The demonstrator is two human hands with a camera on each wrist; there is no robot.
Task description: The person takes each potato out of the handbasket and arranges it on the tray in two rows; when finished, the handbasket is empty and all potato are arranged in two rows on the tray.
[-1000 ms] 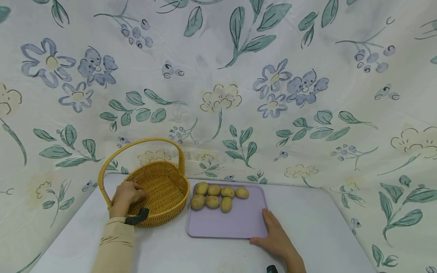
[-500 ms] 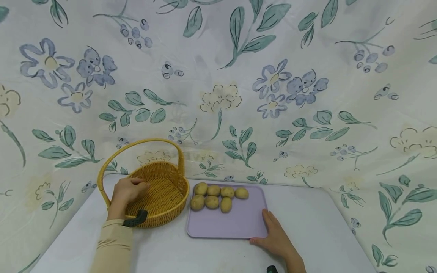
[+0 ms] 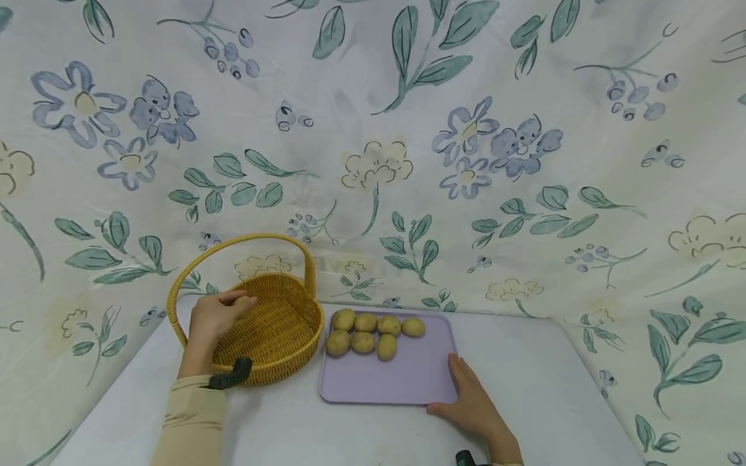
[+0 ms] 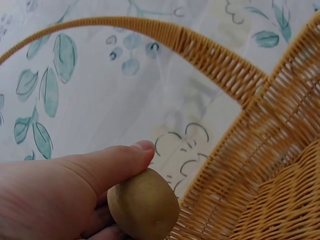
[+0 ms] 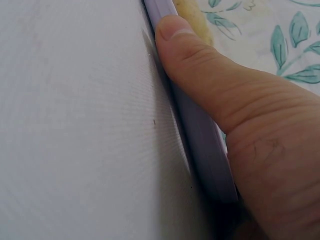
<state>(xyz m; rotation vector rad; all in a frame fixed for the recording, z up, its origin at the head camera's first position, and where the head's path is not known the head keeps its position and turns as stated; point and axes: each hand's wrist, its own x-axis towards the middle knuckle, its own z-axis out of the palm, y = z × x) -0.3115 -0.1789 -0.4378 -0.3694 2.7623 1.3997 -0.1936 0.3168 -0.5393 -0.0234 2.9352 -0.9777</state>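
A flowery cloth [image 3: 373, 129] hangs behind the white bench [image 3: 542, 382] and drapes down both sides. On the bench sits a purple tray [image 3: 402, 378] with seven potatoes [image 3: 373, 335] bunched at its far end, touching each other. Just left of the tray stands a yellow woven basket [image 3: 285, 323] with a tall hoop handle [image 3: 233, 244] over it — the handle arches above the left hand.

The left hand [image 3: 214, 318] is raised above the near rim of the basket, with its arm in a tan sleeve [image 3: 189, 421] coming up from below. The right hand [image 3: 471, 404] lies flat on the bench at the tray's near right corner, its thumb [image 5: 200, 65] pressed along the tray's edge and its fingers straight.

The left fingers curl around one small potato [image 4: 143, 204] — the thumb [image 4: 107, 167] lies over its top. The potato is held in the air just above the basket's rim, not yet down on the woven bottom.
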